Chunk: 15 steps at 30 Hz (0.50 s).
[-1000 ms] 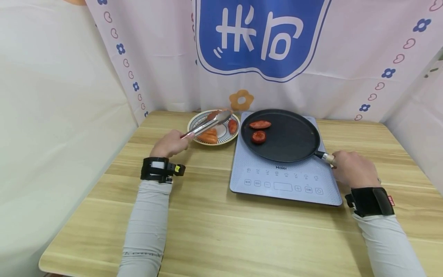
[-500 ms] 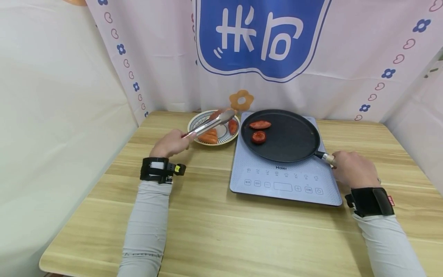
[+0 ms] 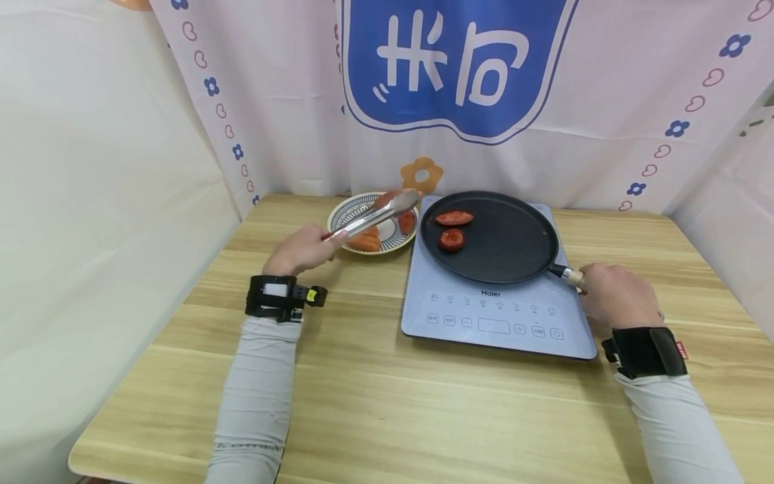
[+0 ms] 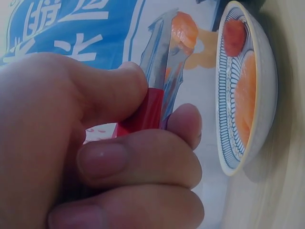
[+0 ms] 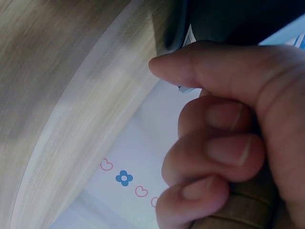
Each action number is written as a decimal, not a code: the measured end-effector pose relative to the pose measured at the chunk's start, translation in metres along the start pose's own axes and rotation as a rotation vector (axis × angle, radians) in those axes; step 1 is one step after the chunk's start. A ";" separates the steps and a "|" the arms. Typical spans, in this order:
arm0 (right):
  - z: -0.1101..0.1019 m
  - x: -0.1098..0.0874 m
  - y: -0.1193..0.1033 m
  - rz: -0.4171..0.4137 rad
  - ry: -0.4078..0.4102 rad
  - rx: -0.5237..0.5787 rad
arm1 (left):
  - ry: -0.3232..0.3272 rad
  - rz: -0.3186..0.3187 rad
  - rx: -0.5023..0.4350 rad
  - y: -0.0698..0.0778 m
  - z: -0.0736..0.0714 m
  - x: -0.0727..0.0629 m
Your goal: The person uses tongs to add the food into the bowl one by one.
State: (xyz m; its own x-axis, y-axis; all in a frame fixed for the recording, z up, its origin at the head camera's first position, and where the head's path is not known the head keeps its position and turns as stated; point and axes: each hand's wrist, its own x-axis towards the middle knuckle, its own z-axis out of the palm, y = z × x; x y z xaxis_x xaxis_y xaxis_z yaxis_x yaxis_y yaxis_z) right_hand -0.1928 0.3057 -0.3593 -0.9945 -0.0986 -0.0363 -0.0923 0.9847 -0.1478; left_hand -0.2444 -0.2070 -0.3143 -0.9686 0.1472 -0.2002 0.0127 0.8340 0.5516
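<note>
While the right hand (image 3: pixel 623 296) curls firmly round the wooden handle (image 3: pixel 576 277) of a flat, round black pan (image 3: pixel 502 245), the left hand (image 3: pixel 300 250) grips red-handled metal tongs (image 3: pixel 376 215), fingers bent. Beneath the pan sits a pale-blue, square hob (image 3: pixel 447 333); on the pan's left side lie a round red food piece (image 3: pixel 451 240) and, farther back, a slim red one (image 3: pixel 454 218). Over a blue-patterned white plate (image 3: pixel 396 240), an orange piece (image 4: pixel 184 31) shows at the tongs' tips.
</note>
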 end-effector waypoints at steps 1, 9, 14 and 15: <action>0.000 0.000 0.000 0.000 0.000 0.001 | -0.001 0.004 0.001 0.001 0.000 0.000; -0.001 0.000 -0.001 0.004 -0.017 0.000 | 0.010 0.062 0.003 0.009 0.005 0.000; -0.001 0.000 0.000 0.001 -0.015 0.002 | 0.014 0.059 0.021 0.015 0.008 0.000; -0.001 0.000 0.000 0.000 -0.014 0.001 | 0.016 0.060 0.026 0.016 0.009 0.000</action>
State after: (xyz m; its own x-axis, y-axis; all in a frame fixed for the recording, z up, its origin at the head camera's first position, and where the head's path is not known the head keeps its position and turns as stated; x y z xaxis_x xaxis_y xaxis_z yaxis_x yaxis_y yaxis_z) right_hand -0.1927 0.3057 -0.3581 -0.9937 -0.1004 -0.0498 -0.0920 0.9845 -0.1490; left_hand -0.2419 -0.1886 -0.3123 -0.9699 0.1888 -0.1540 0.0773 0.8378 0.5405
